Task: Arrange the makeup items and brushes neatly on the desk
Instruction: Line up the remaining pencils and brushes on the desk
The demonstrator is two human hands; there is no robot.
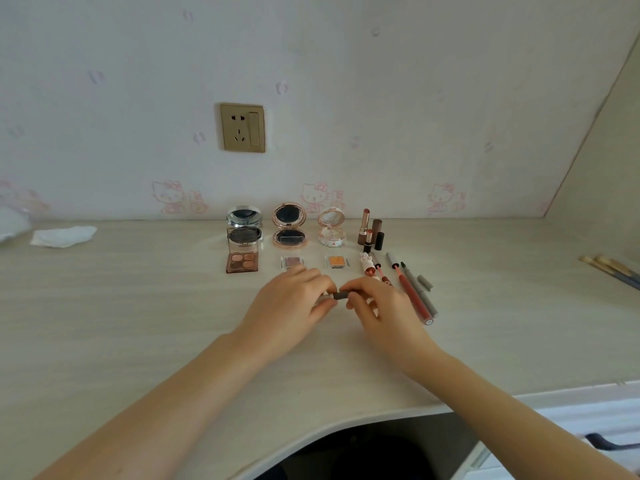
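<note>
Both hands meet over the desk's middle on a small grey pen-like makeup stick (335, 295). My left hand (294, 303) pinches its pale end, and my right hand (375, 304) pinches its dark end. Behind them stand three open compacts (289, 224) in a row, with an eyeshadow palette (242, 262) and two small pans (336, 261) in front. Lipsticks (370, 230) stand upright at the right of the row. Pencils and liners (414, 289) lie side by side right of my right hand, with a loose grey cap (425, 282).
Makeup brushes (611, 268) lie at the desk's far right. A crumpled white tissue (62, 236) sits at the far left near the wall. A gold wall socket (242, 127) is above the compacts. The desk's front edge (311, 431) curves inward near me.
</note>
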